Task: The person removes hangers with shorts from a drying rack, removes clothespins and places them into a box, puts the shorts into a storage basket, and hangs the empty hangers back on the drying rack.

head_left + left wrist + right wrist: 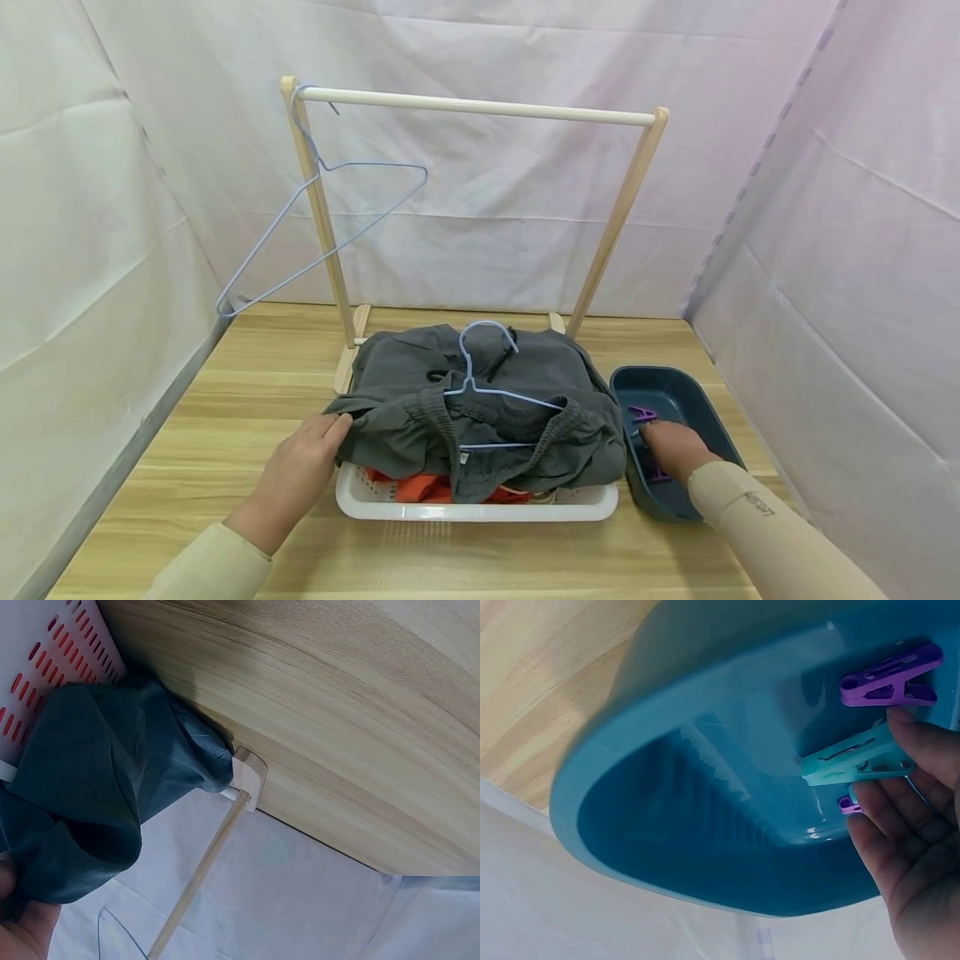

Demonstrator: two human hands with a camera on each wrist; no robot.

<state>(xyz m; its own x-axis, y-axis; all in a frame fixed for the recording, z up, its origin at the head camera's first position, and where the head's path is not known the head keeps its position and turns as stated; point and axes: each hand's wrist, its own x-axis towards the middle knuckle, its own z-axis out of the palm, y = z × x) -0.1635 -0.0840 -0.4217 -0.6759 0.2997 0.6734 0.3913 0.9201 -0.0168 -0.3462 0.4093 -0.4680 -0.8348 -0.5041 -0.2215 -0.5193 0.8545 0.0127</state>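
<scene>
My left hand (300, 462) pinches the left edge of a dark grey garment (423, 429) with a gathered elastic waist. A light blue hanger (467, 367) sits inside that waist, its hook standing up. The garment lies heaped over a white basket (480, 510), with orange cloth (423, 489) showing beneath. At the right, my right hand (678, 450) reaches into a dark teal basin (652, 377). In the right wrist view its thumb and fingers pinch a teal clothespin (855, 759). Purple clothespins (892, 679) lie close by in the basin.
Behind the basket stands a wooden rack with a white rail (480, 106). An empty blue hanger (258, 242) hangs at the rail's left end. White cloth walls (847, 275) enclose the wooden table (225, 400) at the back and both sides.
</scene>
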